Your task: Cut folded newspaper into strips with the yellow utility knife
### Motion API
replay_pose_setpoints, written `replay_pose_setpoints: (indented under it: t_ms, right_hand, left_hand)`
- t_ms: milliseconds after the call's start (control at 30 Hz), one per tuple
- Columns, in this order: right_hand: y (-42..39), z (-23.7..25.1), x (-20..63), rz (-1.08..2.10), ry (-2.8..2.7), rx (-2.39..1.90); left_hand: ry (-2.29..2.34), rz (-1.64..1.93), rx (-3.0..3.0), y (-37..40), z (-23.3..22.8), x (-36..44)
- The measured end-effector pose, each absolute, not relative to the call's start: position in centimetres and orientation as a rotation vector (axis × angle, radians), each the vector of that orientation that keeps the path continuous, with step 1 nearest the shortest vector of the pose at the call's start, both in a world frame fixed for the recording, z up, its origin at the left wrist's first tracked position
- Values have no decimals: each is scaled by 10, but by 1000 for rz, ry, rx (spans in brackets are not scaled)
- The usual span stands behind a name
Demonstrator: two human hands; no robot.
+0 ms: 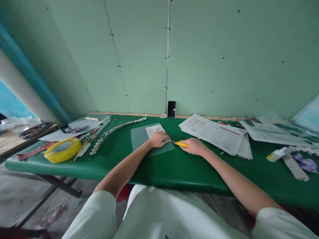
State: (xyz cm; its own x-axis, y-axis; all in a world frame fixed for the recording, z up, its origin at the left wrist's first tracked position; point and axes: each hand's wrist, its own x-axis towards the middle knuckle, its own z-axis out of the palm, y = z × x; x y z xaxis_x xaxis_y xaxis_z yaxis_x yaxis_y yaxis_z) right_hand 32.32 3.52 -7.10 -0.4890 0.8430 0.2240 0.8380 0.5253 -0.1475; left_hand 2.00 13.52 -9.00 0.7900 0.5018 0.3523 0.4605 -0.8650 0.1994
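Observation:
My right hand [196,146] is closed around the yellow handle of a utility knife [181,144], its metal end pointing left. Just across from that tip, my left hand [158,139] rests with its fingers curled at a small grey curved piece [166,139], too small to make out. Partly under my left hand lies a white printed paper [154,129]. Beneath both is a translucent sheet [138,135], flat on the green tabletop [189,169].
Printed sheets [213,133] are stacked to the right, with a glue bottle [275,155] beyond. Leftward lie a yellow tape roll [74,146], thin wooden sticks [85,144] and a pale twisted strip [117,128]. A phone [171,109] leans against the wall.

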Motion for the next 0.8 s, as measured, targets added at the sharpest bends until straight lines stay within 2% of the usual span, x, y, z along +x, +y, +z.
replay_pose_setpoints:
  t_ms: [800]
  right_hand:
    - [38, -72, 323, 87, -2500, -1399]
  left_hand:
    - [768, 604, 2872, 134, -89, 20]
